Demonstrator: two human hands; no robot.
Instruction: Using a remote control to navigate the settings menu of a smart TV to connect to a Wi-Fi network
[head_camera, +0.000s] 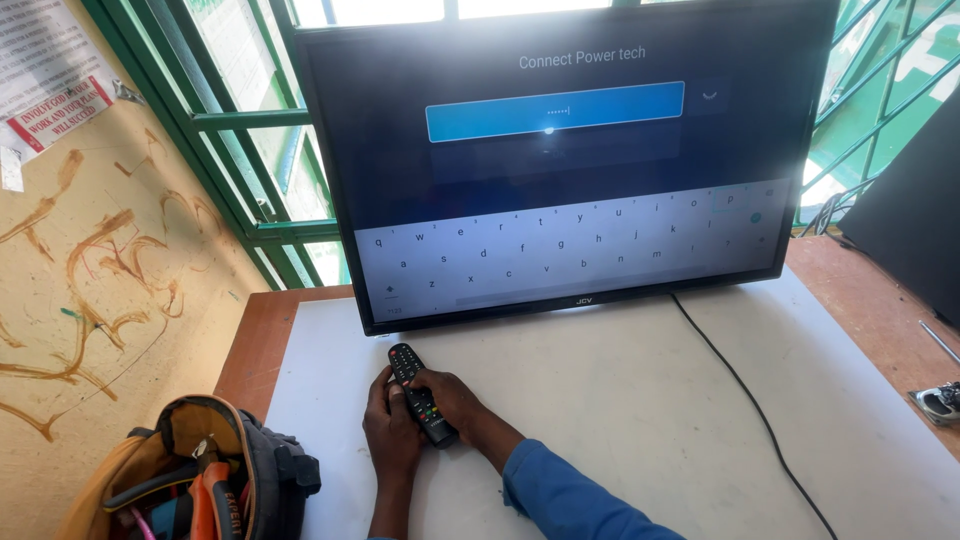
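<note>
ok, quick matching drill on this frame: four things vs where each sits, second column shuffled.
Things:
1. remote control
2. tool bag
3. black cable
4. television

Places:
A. on the floor at the table's left corner, by the wall
B. runs across the white tabletop from the screen toward the near right edge
C. stands at the back of the table, in front of the window bars
D. held in both hands, left hand and right hand

Pairs: 1-D, 2-A, 3-B, 4-C
</note>
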